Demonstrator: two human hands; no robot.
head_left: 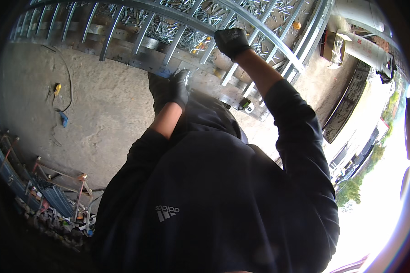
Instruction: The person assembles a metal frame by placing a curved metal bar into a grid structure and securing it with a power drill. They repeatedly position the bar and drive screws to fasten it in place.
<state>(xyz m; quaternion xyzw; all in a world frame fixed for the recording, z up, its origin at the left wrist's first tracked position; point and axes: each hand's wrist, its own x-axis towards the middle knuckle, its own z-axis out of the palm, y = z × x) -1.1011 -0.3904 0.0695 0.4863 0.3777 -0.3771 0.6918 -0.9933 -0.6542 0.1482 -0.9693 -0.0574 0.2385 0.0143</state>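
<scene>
Both of my hands wear dark work gloves. My right hand (232, 43) is closed at a long galvanized metal rail (187, 20), its fingers wrapped round it. Lower and to the left, my left hand (180, 88) is closed beside the near edge of a flat metal strip (214, 88); some shiny bits show at its fingertips, too small to name. Several metal crossbars (143, 28) join the rails like rungs. Under them lies a heap of loose silvery screws or bolts (168, 34). A green and white tool like a tape measure (247, 105) rests near the strip's right end.
Concrete floor (109, 100) stretches to the left, with a yellow tool (57, 89), a dark cable (70, 86) and a blue piece (64, 119) on it. A rusty rack (79, 195) stands lower left. At upper right are an open cardboard box (332, 48) and white sacks (366, 50).
</scene>
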